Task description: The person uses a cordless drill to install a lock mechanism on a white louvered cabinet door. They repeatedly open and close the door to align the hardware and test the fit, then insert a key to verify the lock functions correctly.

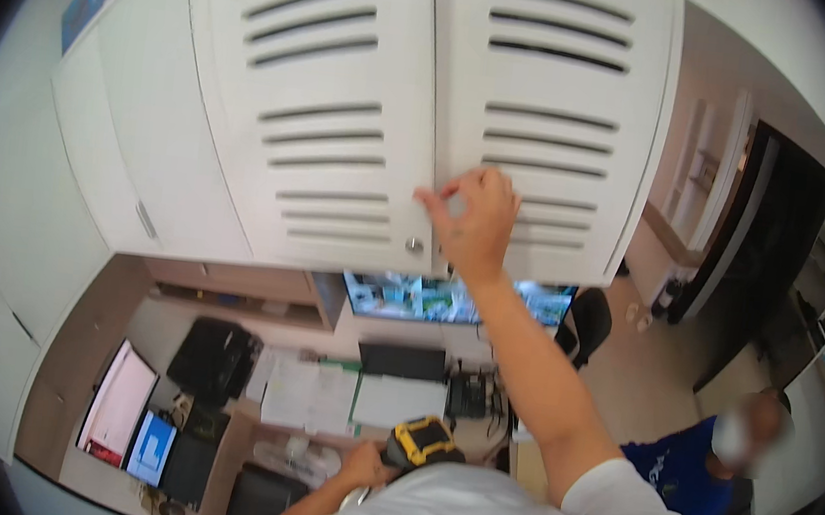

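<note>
Two hands are in view, well apart: the right hand (pixel 472 219) is up at the cupboard, the left hand (pixel 365 466) low by the person's waist. The right one is half curled, thumb standing out toward nine o'clock and a gap between it and the bent fingers; nothing can be made out in it, and I cannot tell whether it touches the wood. The left one is closed around part of a yellow-and-black tool (pixel 421 442), its grip partly hidden.

The likeliest trouble is a pinch: the thumb is beside the seam between the left door (pixel 310 81) and the right door (pixel 551 86), so a door swinging could catch it. A loose left grip could also drop the tool or let it knock the desk, since the other arm is stretched high. A sudden backward step might bring the person near someone in a blue top (pixel 677 471), between four and five o'clock from the right hand.

The tool's body lies at two o'clock from the left hand. A round knob (pixel 414 245) sits on the left door at eight o'clock from the right hand, near but not covered by it. Loose papers (pixel 312 396) lie about ten o'clock from the tool.
</note>
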`<state>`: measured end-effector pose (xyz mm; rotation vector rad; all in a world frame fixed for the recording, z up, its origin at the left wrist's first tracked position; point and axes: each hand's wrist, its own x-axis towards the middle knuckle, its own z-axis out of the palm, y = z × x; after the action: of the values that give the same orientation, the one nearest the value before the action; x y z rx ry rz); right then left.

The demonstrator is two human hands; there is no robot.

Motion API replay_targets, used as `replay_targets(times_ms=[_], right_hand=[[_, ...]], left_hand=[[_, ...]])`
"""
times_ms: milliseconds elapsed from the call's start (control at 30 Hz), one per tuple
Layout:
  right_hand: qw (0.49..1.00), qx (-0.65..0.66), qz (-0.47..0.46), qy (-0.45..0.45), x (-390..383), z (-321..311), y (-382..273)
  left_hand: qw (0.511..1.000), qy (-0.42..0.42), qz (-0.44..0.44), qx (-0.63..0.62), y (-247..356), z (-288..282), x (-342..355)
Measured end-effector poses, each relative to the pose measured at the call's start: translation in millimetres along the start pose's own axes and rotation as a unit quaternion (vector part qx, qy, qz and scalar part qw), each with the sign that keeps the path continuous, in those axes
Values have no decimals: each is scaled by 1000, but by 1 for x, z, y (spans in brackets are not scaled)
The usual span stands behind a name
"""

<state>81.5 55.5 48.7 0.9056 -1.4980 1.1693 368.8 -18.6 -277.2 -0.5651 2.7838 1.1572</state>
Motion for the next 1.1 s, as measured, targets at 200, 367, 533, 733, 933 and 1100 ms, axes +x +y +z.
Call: replay_targets(times_ms=[200, 367, 533, 733, 933, 1100], right_hand=[[994, 92, 33, 46, 8, -13, 22], [989, 130, 69, -10, 0, -19, 15], [991, 94, 7, -99, -14, -33, 28], [997, 35, -66, -34, 67, -62, 18], [960, -54, -271, 48, 225, -72, -16], [951, -156, -264, 32, 291, -61, -4]], left_hand=[[999, 1, 13, -36, 11, -5, -1], [999, 17, 26, -34, 9, -3, -6], [999, 13, 24, -23, 4, -5, 0], [999, 37, 29, -23, -30, 14, 11], [994, 65, 87, -27, -28, 13, 21], [982, 96, 107, -126, -40, 38, 24]])
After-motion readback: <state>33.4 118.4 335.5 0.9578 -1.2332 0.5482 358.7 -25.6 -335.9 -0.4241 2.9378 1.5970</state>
